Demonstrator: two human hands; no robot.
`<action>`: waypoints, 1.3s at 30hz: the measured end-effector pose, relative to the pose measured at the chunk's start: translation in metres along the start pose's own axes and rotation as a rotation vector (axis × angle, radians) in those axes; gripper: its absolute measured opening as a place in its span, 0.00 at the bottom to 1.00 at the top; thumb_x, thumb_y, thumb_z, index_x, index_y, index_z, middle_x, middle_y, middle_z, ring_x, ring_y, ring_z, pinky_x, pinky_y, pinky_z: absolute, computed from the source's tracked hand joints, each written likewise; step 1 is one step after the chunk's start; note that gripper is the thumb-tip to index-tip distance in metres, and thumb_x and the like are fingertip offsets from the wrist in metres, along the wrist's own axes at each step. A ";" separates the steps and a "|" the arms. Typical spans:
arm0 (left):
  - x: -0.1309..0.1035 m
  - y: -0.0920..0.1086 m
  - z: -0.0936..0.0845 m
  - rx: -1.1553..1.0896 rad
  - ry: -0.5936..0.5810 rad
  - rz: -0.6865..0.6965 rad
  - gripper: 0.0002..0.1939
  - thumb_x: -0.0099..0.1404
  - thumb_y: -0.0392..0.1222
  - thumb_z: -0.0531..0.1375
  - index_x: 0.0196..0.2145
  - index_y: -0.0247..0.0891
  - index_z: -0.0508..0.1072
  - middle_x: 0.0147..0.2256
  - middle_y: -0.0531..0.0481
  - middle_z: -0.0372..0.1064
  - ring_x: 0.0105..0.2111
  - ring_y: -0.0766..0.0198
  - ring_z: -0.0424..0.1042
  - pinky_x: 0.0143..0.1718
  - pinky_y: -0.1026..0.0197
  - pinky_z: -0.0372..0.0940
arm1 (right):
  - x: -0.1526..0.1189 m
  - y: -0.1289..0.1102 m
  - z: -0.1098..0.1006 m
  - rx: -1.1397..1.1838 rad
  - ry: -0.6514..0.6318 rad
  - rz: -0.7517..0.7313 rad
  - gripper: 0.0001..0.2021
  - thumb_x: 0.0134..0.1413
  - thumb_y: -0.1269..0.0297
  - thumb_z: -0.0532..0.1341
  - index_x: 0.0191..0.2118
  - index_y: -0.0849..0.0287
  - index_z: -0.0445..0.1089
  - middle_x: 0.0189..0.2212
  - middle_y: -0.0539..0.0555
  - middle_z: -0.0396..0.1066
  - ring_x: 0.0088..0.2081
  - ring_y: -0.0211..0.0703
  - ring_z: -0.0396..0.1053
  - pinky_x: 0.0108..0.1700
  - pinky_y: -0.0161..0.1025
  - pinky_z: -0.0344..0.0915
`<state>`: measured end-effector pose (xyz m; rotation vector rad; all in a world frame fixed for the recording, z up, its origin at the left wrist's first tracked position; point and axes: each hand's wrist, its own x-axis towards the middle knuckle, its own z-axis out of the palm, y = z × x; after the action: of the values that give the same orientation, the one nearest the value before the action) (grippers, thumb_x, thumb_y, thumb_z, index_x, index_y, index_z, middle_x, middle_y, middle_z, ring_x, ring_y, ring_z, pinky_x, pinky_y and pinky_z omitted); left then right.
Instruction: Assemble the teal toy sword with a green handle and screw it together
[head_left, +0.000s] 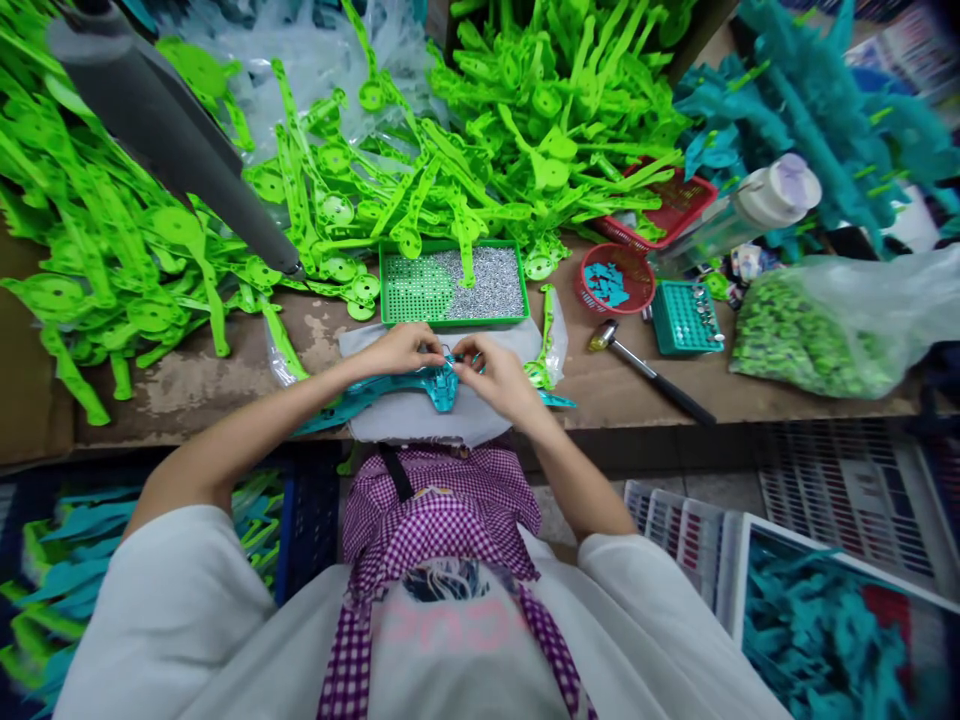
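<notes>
A teal plastic part [442, 388] lies across a pale cloth [405, 420] at the front of the bench. My left hand [405, 350] reaches its upper middle from the left, with thumb and fingers pinched together. From the right, my right hand [491, 372] closes its fingertips at the same spot, nearly touching the left ones. Something small and thin shows between the fingertips, too small to make out. Just beyond the hands sits a green tray [386, 290] holding many small silvery pieces.
Bright green parts [420, 180] heap across the back. At right are a red bowl [616, 298], a teal rack [679, 318], a hammer [652, 378], a bottle [757, 210] and a bag of green pieces [814, 345]. A dark grey tool [180, 140] slants in at upper left.
</notes>
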<state>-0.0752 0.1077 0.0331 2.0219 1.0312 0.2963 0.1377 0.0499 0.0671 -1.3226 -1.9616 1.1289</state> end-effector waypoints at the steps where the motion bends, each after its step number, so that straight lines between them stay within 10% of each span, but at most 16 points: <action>1: 0.006 0.001 -0.007 -0.007 -0.089 0.010 0.08 0.64 0.43 0.63 0.35 0.39 0.81 0.34 0.49 0.77 0.34 0.64 0.72 0.37 0.63 0.61 | -0.007 0.000 0.017 0.037 0.020 0.021 0.08 0.59 0.65 0.60 0.44 0.56 0.69 0.33 0.51 0.72 0.31 0.39 0.68 0.37 0.38 0.65; 6: 0.041 0.027 -0.030 0.130 -0.485 -0.111 0.08 0.58 0.40 0.62 0.32 0.37 0.81 0.27 0.52 0.76 0.28 0.65 0.69 0.32 0.64 0.58 | -0.023 0.000 0.085 -0.139 0.155 0.049 0.08 0.65 0.67 0.56 0.46 0.58 0.69 0.42 0.58 0.75 0.38 0.45 0.74 0.40 0.40 0.69; 13: 0.061 0.076 -0.034 0.395 -0.677 -0.238 0.11 0.59 0.42 0.63 0.35 0.37 0.83 0.27 0.49 0.77 0.30 0.61 0.70 0.34 0.61 0.59 | -0.021 0.000 0.095 -0.504 0.239 0.031 0.13 0.71 0.63 0.52 0.49 0.58 0.73 0.39 0.59 0.79 0.35 0.45 0.75 0.34 0.38 0.65; 21: 0.042 0.082 -0.009 0.700 -0.367 -0.074 0.12 0.59 0.34 0.66 0.42 0.35 0.81 0.42 0.41 0.77 0.40 0.55 0.75 0.34 0.60 0.60 | -0.031 0.010 0.089 -0.374 0.061 -0.203 0.18 0.67 0.72 0.53 0.56 0.59 0.74 0.49 0.63 0.78 0.46 0.52 0.75 0.49 0.49 0.73; 28: -0.011 0.073 0.009 0.825 -0.145 0.139 0.18 0.70 0.28 0.49 0.51 0.34 0.73 0.50 0.36 0.71 0.33 0.62 0.73 0.29 0.60 0.60 | -0.033 0.014 -0.008 0.119 0.247 -0.113 0.14 0.70 0.59 0.56 0.53 0.53 0.75 0.48 0.55 0.80 0.45 0.43 0.77 0.51 0.45 0.74; 35: -0.022 0.034 0.022 0.641 0.045 0.387 0.18 0.74 0.30 0.46 0.41 0.37 0.75 0.40 0.41 0.73 0.34 0.62 0.71 0.28 0.61 0.62 | 0.042 0.040 -0.022 -0.004 -0.261 -0.160 0.15 0.67 0.66 0.57 0.54 0.53 0.76 0.53 0.55 0.78 0.55 0.47 0.74 0.60 0.51 0.69; 39: -0.027 0.031 0.024 0.517 0.106 0.325 0.13 0.76 0.37 0.51 0.42 0.38 0.75 0.48 0.39 0.74 0.42 0.59 0.73 0.36 0.60 0.67 | 0.045 0.043 -0.022 -0.034 -0.299 -0.164 0.13 0.66 0.66 0.58 0.50 0.56 0.77 0.48 0.55 0.80 0.47 0.45 0.76 0.51 0.45 0.71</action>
<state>-0.0618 0.0637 0.0453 2.6752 0.9019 0.3331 0.1585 0.1066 0.0408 -1.0326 -2.2642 1.2760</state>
